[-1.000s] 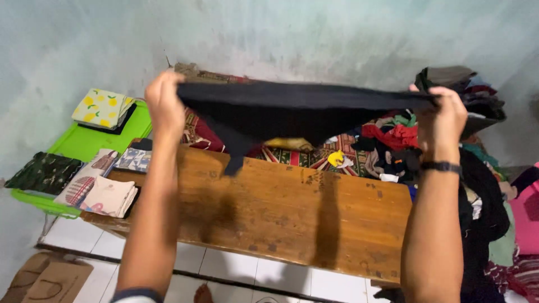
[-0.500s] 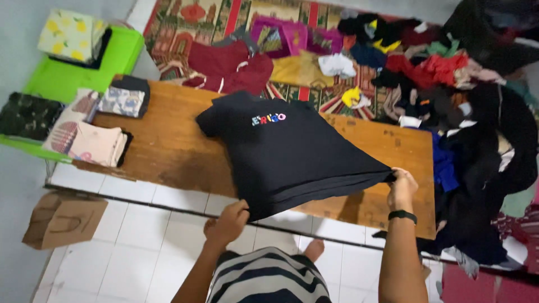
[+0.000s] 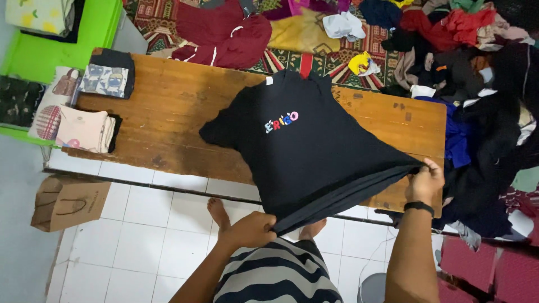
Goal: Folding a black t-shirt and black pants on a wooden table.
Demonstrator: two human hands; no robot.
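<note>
Gripping black T-shirt [image 3: 306, 151] hem, left grip [image 3: 250, 230] and right grip [image 3: 424, 182] clenched, spreading it over wooden table [image 3: 168, 112].

Wooden table [image 3: 168, 106] with black T-shirt [image 3: 303, 146], folded clothes [image 3: 84, 129] at its left end.

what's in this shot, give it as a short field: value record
left hand: grips the hem of the black t-shirt
right hand: grips the hem's other corner
shirt: front up, spread over the wooden table
table's left end: folded clothes
behind table: loose clothes pile on patterned rug
floor: brown paper bag
</note>
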